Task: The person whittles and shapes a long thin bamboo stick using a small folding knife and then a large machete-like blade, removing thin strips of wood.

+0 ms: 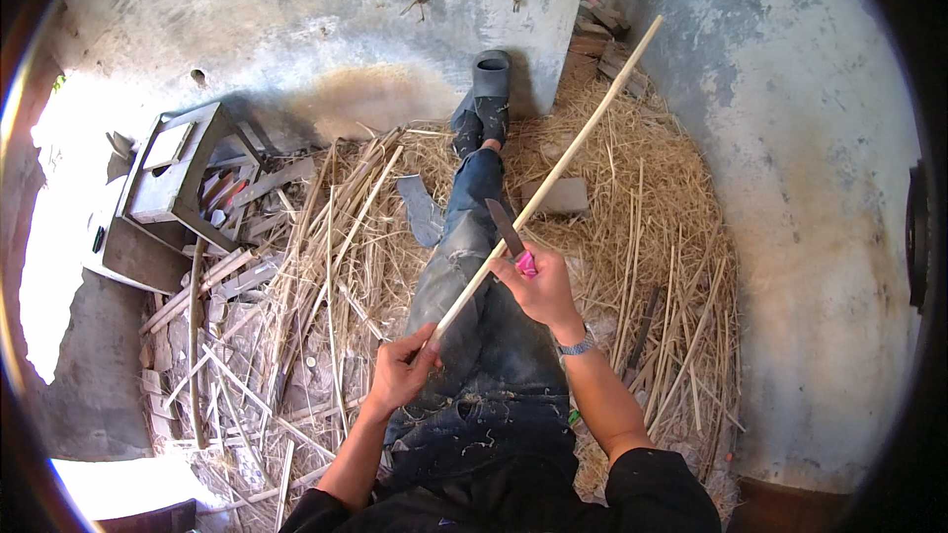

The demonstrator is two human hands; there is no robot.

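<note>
A long, pale, peeled wooden stick (583, 130) slants across my lap, its far end pointing up and to the right. My left hand (403, 367) is closed round its near end. In my right hand (538, 288) is a knife (505, 227) with a dark blade and a pink handle, the fingers wrapped round the handle. The blade points up and away from me, crossing close beside the stick. My right thumb lies against the stick just below the blade. Whether the edge touches the wood I cannot tell.
My outstretched legs (464, 286) end in dark shoes near the far wall (326, 30). Wood shavings (632, 148) and loose sticks (336, 266) cover the floor on both sides. A wooden stool-like frame (178, 168) stands at the left, a brick (558, 195) beyond the knife.
</note>
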